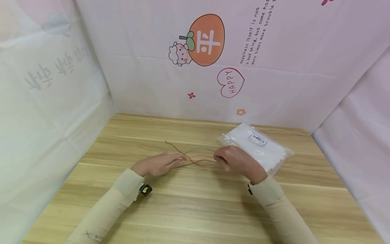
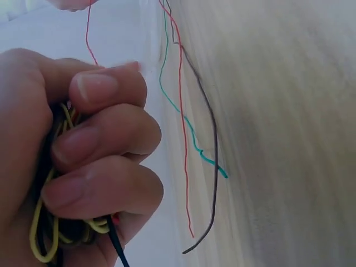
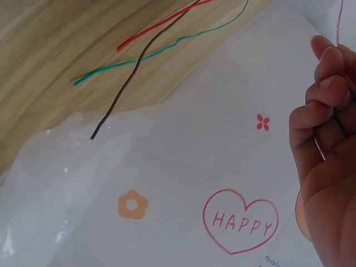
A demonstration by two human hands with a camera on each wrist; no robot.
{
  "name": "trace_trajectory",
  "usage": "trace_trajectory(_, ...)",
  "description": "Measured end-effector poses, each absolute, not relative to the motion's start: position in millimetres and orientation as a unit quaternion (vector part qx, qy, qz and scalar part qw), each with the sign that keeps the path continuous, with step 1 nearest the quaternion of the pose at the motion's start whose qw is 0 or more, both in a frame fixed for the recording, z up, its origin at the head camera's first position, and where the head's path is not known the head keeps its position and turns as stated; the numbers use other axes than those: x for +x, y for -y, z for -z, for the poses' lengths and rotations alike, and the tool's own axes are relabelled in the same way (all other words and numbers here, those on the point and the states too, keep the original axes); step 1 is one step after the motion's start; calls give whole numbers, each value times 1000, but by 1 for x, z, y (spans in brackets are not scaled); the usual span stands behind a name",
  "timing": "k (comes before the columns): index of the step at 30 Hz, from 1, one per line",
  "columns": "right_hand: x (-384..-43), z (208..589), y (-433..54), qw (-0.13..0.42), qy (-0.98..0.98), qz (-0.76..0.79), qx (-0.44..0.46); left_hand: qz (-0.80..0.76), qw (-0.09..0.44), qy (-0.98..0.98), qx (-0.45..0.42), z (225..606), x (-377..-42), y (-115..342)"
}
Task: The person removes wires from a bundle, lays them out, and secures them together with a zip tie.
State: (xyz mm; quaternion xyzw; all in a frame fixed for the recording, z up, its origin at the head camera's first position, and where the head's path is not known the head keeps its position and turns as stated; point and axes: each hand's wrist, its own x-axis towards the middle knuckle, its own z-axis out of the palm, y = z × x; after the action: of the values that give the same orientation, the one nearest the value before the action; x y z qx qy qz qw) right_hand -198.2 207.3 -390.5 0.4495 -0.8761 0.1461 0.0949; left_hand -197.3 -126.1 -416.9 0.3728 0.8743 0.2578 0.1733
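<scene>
My left hand (image 1: 161,164) is over the middle of the table, its fingers curled round a bundle of yellow and black wires (image 2: 35,233) in the left wrist view. To its right, my right hand (image 1: 236,160) pinches a thin red wire (image 3: 340,22). Between the hands in the head view run several loose thin wires, among them a green wire (image 1: 199,148) and an orange-red wire (image 1: 174,146) that crosses over toward the upper left. Free ends of a brown wire (image 2: 214,128), a green wire (image 2: 192,133) and a red wire (image 2: 185,167) hang apart in the left wrist view.
A clear plastic bag (image 1: 240,134) with white contents and a barcode label (image 1: 257,139) lies behind and beside the right hand. The wood-grain table (image 1: 189,210) meets printed white cloth (image 1: 152,88) at the back and sides. Each wrist wears a small black device (image 1: 146,189).
</scene>
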Motion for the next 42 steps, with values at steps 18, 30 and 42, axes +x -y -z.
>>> trace_trajectory(18,-202,398,-207,136,903,-56,403,-243,161,-875,388,426,-203,131)
trace_trajectory(30,-211,405,-235,107,904,-108,399,-264,161,-865,396,430,-201,167)
trace_trajectory(42,-211,406,-232,94,905,-122,396,-249,148,-863,414,418,-195,174)
